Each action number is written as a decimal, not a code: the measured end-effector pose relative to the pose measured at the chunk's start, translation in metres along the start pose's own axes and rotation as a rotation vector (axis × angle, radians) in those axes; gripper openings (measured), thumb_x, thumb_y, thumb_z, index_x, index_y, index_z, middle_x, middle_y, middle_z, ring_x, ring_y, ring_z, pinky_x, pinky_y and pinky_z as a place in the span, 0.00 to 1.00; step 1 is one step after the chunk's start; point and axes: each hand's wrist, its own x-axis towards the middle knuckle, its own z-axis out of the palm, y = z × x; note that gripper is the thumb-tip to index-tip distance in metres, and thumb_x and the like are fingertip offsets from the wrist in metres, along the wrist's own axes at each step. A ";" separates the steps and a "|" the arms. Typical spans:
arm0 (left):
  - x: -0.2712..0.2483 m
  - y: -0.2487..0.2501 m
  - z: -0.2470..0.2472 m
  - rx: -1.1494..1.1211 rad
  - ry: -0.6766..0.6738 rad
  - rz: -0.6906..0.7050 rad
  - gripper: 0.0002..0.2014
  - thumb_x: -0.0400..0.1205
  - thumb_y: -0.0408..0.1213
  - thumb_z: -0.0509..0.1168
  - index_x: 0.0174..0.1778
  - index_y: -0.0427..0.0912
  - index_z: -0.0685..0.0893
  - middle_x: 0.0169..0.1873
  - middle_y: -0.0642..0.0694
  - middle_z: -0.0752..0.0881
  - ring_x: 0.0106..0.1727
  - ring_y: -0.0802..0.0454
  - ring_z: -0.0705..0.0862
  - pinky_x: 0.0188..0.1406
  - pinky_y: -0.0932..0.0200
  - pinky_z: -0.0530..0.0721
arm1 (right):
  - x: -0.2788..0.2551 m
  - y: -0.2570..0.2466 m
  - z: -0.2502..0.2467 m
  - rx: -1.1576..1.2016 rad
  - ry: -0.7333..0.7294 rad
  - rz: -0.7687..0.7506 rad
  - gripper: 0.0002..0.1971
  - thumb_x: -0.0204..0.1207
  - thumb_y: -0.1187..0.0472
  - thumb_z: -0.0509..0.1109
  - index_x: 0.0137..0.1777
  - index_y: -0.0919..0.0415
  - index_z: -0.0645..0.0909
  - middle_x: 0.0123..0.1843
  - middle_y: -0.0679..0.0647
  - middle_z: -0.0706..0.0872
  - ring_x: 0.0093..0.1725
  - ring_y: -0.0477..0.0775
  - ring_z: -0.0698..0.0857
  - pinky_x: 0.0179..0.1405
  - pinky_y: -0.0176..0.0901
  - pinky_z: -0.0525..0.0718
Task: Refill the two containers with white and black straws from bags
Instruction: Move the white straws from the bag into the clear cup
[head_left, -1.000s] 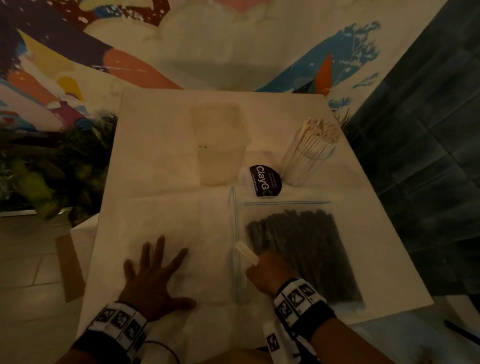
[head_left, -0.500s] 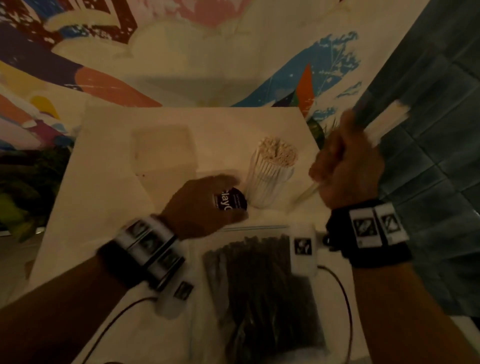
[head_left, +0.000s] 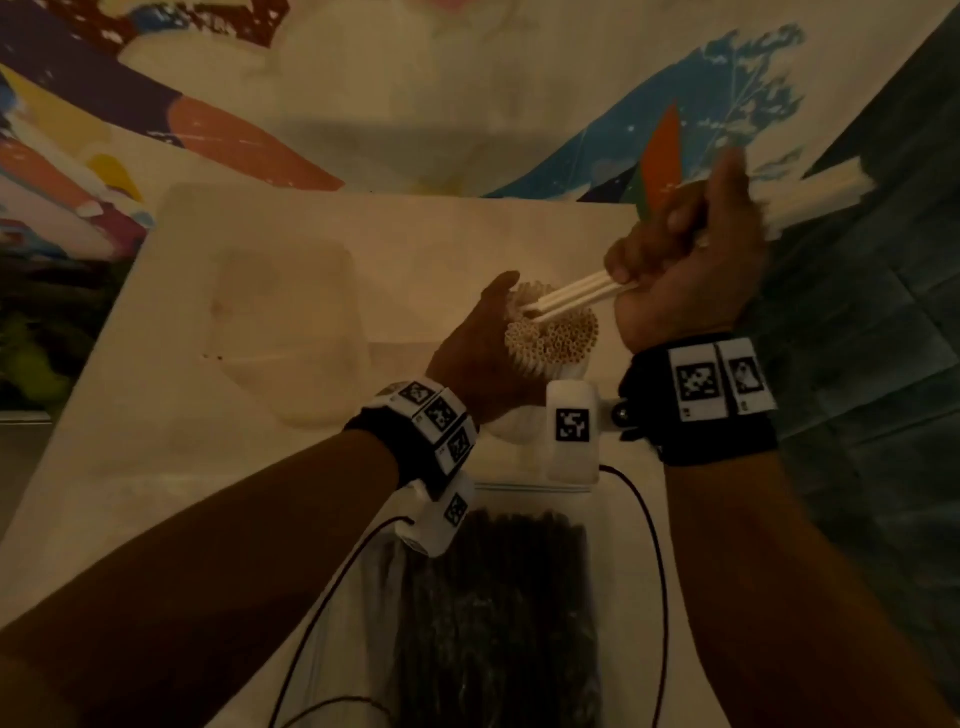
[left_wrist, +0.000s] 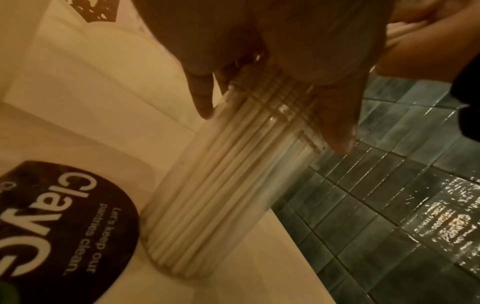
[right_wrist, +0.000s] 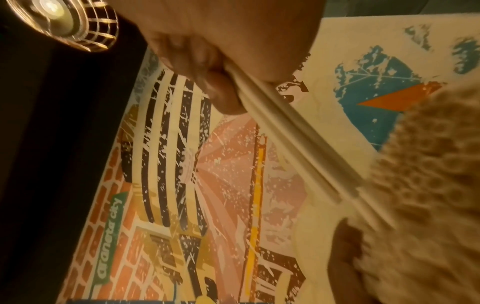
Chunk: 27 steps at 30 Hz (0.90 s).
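Note:
A clear round container (head_left: 563, 371) (left_wrist: 221, 195) packed with white straws (head_left: 553, 340) stands near the table's right edge. My left hand (head_left: 478, 353) grips it around the rim from the left. My right hand (head_left: 680, 270) grips a small bunch of white straws (head_left: 576, 296) (right_wrist: 298, 150), held slanted. Their lower tips poke into the open ends of the packed bundle (right_wrist: 428, 185). A clear zip bag of black straws (head_left: 498, 613) lies flat close to me. The second clear container (head_left: 291, 312) stands at the left with nothing visible inside.
A round black "ClayGo" sticker (left_wrist: 64, 226) lies on the table (head_left: 156, 467) beside the straw container. The table's right edge drops to a dark tiled floor (head_left: 857, 389). A painted mural wall (head_left: 363, 104) stands behind. Wrist cables (head_left: 654, 571) trail over the bag.
My left hand left the table near me and took hold of the straw container. My right hand carried the white straws from beside the bag up and onto the container's top.

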 end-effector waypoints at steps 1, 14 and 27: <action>0.002 -0.003 0.001 0.001 -0.004 -0.003 0.56 0.61 0.41 0.81 0.79 0.48 0.51 0.71 0.44 0.74 0.61 0.51 0.76 0.49 0.71 0.67 | 0.002 -0.002 -0.002 0.003 -0.023 -0.006 0.27 0.87 0.54 0.53 0.23 0.56 0.70 0.14 0.47 0.63 0.13 0.47 0.57 0.20 0.33 0.61; 0.008 -0.015 0.009 0.000 0.066 -0.029 0.54 0.58 0.56 0.79 0.75 0.57 0.54 0.68 0.54 0.75 0.61 0.53 0.78 0.56 0.59 0.73 | 0.006 -0.005 0.009 -0.123 -0.283 -0.019 0.16 0.80 0.57 0.57 0.31 0.62 0.66 0.16 0.46 0.68 0.13 0.47 0.61 0.20 0.34 0.65; 0.007 -0.015 0.008 -0.043 0.023 -0.084 0.57 0.55 0.50 0.83 0.75 0.60 0.54 0.67 0.56 0.77 0.61 0.53 0.79 0.56 0.59 0.74 | 0.008 0.011 0.004 -0.561 -0.149 -0.122 0.17 0.85 0.62 0.61 0.33 0.60 0.77 0.27 0.50 0.82 0.18 0.51 0.81 0.20 0.48 0.79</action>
